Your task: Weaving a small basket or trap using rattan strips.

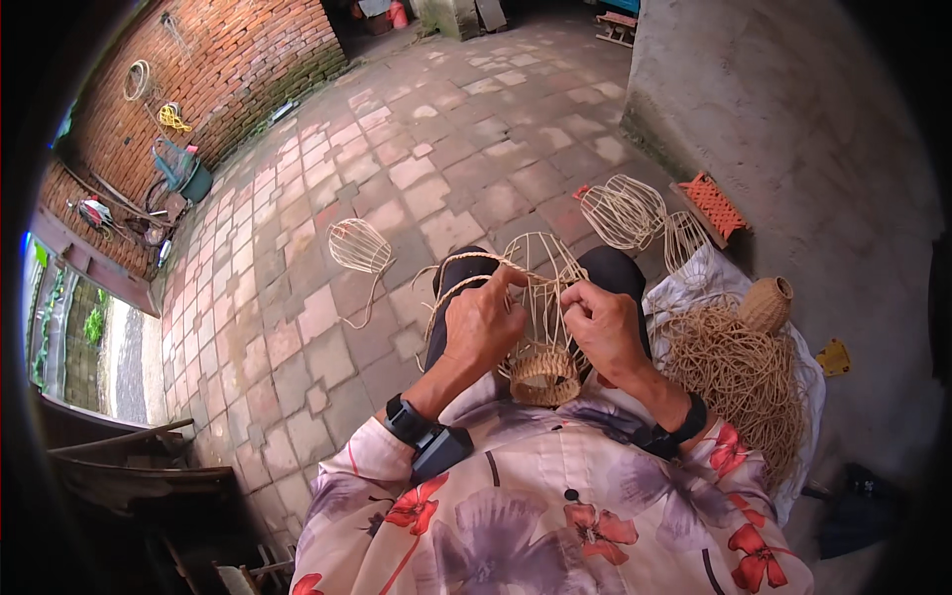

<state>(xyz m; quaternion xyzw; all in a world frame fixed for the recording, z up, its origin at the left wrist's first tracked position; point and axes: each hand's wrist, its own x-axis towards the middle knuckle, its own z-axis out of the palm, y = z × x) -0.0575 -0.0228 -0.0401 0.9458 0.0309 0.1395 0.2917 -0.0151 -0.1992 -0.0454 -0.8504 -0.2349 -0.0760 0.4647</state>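
Observation:
On my lap rests a half-woven rattan basket frame (543, 327), its woven band at the near end and bare pale ribs pointing away from me. My left hand (483, 319) grips the left side of the frame and pinches a tan rattan strand (458, 270) that loops out to the left. On the right side, my right hand (607, 327) has its fingers closed around the ribs. Both wrists carry black bands.
A heap of loose rattan strands (739, 377) lies on a white cloth at my right, beside a finished small woven vase (768, 302). Bare wire-like frames lie on the paving (360, 245) (623, 210). An orange brick-like piece (712, 204) sits by the grey wall; a brick wall stands at left.

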